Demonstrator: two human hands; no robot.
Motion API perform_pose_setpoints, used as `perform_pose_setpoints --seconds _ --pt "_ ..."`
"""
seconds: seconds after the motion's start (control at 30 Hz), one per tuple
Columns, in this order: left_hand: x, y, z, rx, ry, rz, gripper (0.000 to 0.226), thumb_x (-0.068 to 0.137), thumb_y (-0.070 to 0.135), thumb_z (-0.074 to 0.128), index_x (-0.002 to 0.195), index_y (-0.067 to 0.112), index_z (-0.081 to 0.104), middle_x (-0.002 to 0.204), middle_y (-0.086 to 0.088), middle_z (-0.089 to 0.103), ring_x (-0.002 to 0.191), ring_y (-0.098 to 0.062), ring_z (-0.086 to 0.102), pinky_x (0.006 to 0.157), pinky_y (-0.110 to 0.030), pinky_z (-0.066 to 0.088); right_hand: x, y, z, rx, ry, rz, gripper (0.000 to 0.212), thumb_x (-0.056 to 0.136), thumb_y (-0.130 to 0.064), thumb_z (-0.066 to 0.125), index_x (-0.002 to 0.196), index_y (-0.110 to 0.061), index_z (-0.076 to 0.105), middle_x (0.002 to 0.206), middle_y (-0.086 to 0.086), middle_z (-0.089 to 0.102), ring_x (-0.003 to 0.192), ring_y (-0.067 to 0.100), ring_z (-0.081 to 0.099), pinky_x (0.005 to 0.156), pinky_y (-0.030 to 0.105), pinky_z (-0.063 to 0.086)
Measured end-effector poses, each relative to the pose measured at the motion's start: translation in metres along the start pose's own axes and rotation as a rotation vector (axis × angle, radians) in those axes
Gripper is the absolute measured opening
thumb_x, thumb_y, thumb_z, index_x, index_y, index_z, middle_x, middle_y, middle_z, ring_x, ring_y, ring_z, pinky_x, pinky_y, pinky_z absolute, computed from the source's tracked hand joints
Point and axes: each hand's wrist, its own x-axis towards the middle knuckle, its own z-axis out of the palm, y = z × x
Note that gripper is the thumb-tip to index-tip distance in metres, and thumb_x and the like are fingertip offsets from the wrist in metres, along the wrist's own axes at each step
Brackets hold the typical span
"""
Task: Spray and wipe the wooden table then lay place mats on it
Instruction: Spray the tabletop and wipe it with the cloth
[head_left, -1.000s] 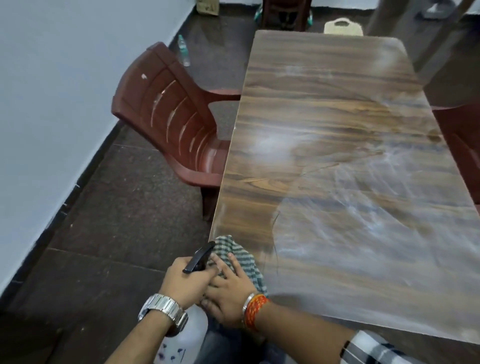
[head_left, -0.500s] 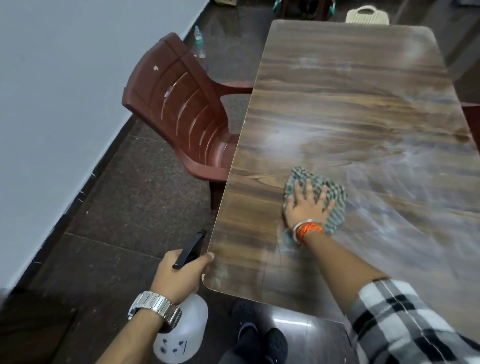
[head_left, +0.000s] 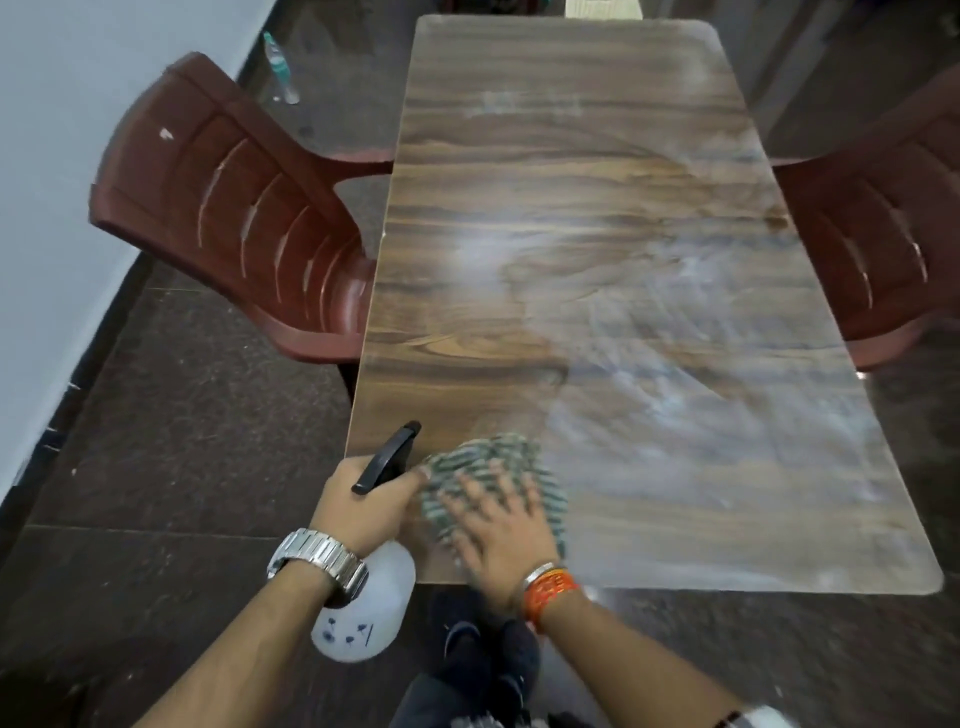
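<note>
- Two hands in view, both at the near corner of the table (head_left: 597, 234).
- Left hand (head_left: 363, 506): fingers curled tight round the neck of the spray bottle (head_left: 363, 618). The black trigger (head_left: 387, 457) sticks up out of the fist toward the table, and the white body hangs below the wrist, off the table edge.
- Right hand (head_left: 498, 525): flat, fingers straight and spread, palm pressing the cloth (head_left: 493, 462) onto the wood. It grips nothing. Motion-blurred, so finger detail is soft.
- Cloth: under the right palm and bunched just ahead of the fingertips, right beside the left thumb. Thin checked fabric, limp, likely damp. It will fold and ruck up, so flat palm pressure suits wiping; to lift it, pinch the bunched front edge.
- Spray bottle: rigid plastic, probably light; how full it is cannot be told. The neck under the trigger is the sound hold. The round body would be slippery if wet.
- Table top: hard and glossy, with whitish smears ahead and to the right of the right hand. The strip ahead of the left hand looks unsmeared. A slick surface, so the cloth should slide easily.
- Place mats: none in view.
- Brown plastic chairs stand beyond the left hand (head_left: 244, 218) and far off to the right of the right hand (head_left: 872, 234).
</note>
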Motion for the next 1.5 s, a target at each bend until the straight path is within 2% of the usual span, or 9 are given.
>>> perform_pose_setpoints --seconds 0.2,0.33,0.6,0.7,1.03,1.17,1.3,1.4,1.5 --pt "0.001 0.011 0.022 0.055 0.010 -0.013 0.035 0.073 0.036 0.076 0.057 0.013 0.054 0.047 -0.002 0.052 0.050 -0.026 0.053 0.055 -0.032 0.044 -0.055 0.131 -0.035 0.125 0.190 0.717 0.065 0.074 -0.044 0.032 0.134 -0.031 0.052 0.146 0.000 0.046 0.140 0.036 0.027 0.113 0.063 0.013" --pt "0.006 0.010 0.023 -0.001 -0.024 0.033 0.031 0.069 0.036 0.077 0.061 0.009 0.063 0.059 -0.007 0.064 0.057 -0.026 0.054 0.059 -0.036 0.047 -0.036 0.113 -0.038 0.186 0.172 0.953 0.067 0.074 -0.039 0.034 0.140 -0.026 0.044 0.155 0.000 0.030 0.144 0.041 0.007 0.111 0.067 -0.003" --pt "-0.006 0.009 0.017 -0.018 0.093 0.063 0.026 0.079 0.020 0.075 0.079 -0.005 0.068 0.071 -0.030 0.067 0.062 -0.030 0.059 0.061 -0.037 0.045 0.055 -0.070 -0.022 -0.205 -0.240 -0.183 0.065 0.098 -0.051 0.032 0.152 -0.023 0.011 0.161 0.001 0.004 0.144 0.035 -0.017 0.112 0.060 -0.014" --pt "-0.012 0.012 0.017 -0.001 0.123 0.059 0.024 0.081 0.016 0.074 0.082 -0.008 0.067 0.066 -0.023 0.064 0.061 -0.029 0.059 0.061 -0.036 0.046 0.071 -0.059 -0.022 -0.162 -0.198 -0.283 0.060 0.098 -0.047 0.028 0.152 -0.023 0.018 0.160 0.000 0.014 0.147 0.027 -0.008 0.115 0.056 -0.009" --pt "-0.066 0.022 0.085 -0.099 0.268 -0.080 0.030 0.082 0.029 0.078 0.077 0.002 0.066 0.065 -0.013 0.055 0.060 -0.025 0.053 0.058 -0.032 0.042 -0.036 0.244 -0.062 0.106 0.196 0.799 0.061 0.087 -0.052 0.024 0.147 -0.040 0.029 0.158 -0.008 0.020 0.146 0.031 0.006 0.115 0.057 0.001" --pt "-0.085 0.019 0.115 -0.155 0.303 -0.114 0.044 0.080 0.029 0.078 0.082 -0.013 0.066 0.064 -0.016 0.057 0.055 -0.025 0.054 0.057 -0.033 0.043 -0.072 0.258 -0.066 0.202 0.219 1.093 0.057 0.093 -0.047 0.022 0.149 -0.038 0.023 0.160 -0.007 0.013 0.146 0.035 -0.003 0.112 0.058 -0.010" --pt "-0.104 0.022 0.147 -0.129 0.288 -0.101 0.040 0.082 0.027 0.078 0.071 -0.009 0.065 0.053 -0.017 0.058 0.046 -0.025 0.054 0.058 -0.036 0.046 -0.058 0.152 -0.036 0.097 0.105 0.410 0.048 0.089 -0.043 0.039 0.134 -0.035 0.052 0.152 -0.002 0.037 0.143 0.040 0.015 0.113 0.062 0.005" --pt "-0.117 0.029 0.164 -0.117 0.265 -0.076 0.035 0.082 0.018 0.077 0.076 -0.014 0.065 0.055 -0.030 0.058 0.048 -0.026 0.055 0.058 -0.036 0.045 -0.055 0.078 -0.014 -0.111 -0.175 -0.320 0.054 0.094 -0.048 0.030 0.144 -0.031 0.038 0.157 -0.007 0.023 0.146 0.031 -0.009 0.113 0.058 -0.011" --pt "-0.124 0.036 0.170 -0.117 0.233 -0.079 0.029 0.082 0.014 0.077 0.080 -0.014 0.066 0.071 -0.040 0.063 0.051 -0.028 0.056 0.057 -0.037 0.045 -0.054 0.075 -0.019 -0.121 -0.229 -0.449 0.054 0.098 -0.047 0.028 0.148 -0.027 0.031 0.159 -0.007 0.015 0.146 0.025 -0.016 0.113 0.054 -0.015"
